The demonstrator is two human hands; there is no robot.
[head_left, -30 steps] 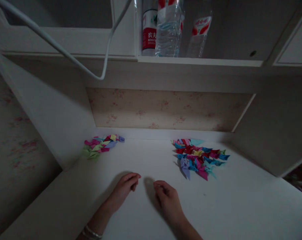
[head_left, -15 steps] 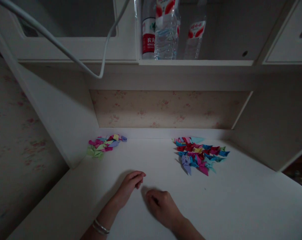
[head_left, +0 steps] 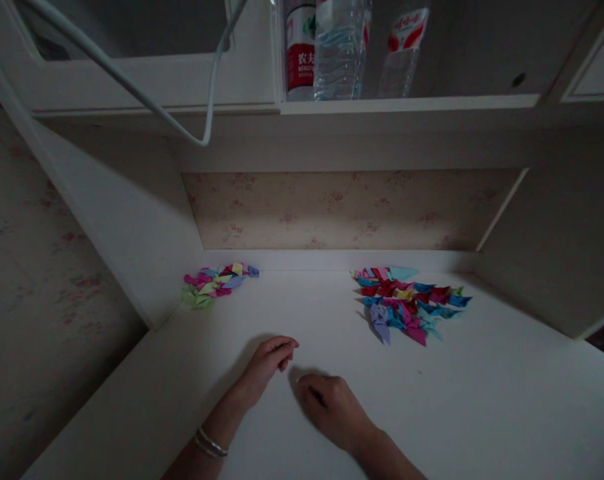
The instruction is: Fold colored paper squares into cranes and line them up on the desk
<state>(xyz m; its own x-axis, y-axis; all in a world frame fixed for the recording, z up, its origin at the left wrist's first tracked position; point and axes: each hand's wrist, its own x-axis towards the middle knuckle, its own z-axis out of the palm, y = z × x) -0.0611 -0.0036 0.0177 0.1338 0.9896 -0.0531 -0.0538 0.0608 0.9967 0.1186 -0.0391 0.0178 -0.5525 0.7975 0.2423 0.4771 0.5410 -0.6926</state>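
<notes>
My left hand (head_left: 271, 360) lies on its side on the white tabletop (head_left: 292, 440), fingers curled in and thumb along the top, with nothing seen in it. Close by on its right rests my right hand (head_left: 329, 405), curled into a loose fist that shows no object. The two hands are a small gap apart and touch only the table. Beyond my right hand sits a larger group of folded paper cranes (head_left: 405, 303) in red, blue, pink, yellow and lilac. A smaller group of folded paper pieces (head_left: 217, 283), green, pink and purple, lies past my left hand.
Above the desk runs a shelf (head_left: 407, 105) with plastic bottles (head_left: 337, 60) standing on it. A white cable-like arm (head_left: 147, 103) hangs across the upper left. Side panels (head_left: 117, 220) close in the desk on both sides, with floral wallpaper (head_left: 332, 207) behind.
The view has tilted down and turned slightly left, so everything sits a little higher and further right. Both hands keep nearly the same pose; the paper pieces have not moved.
</notes>
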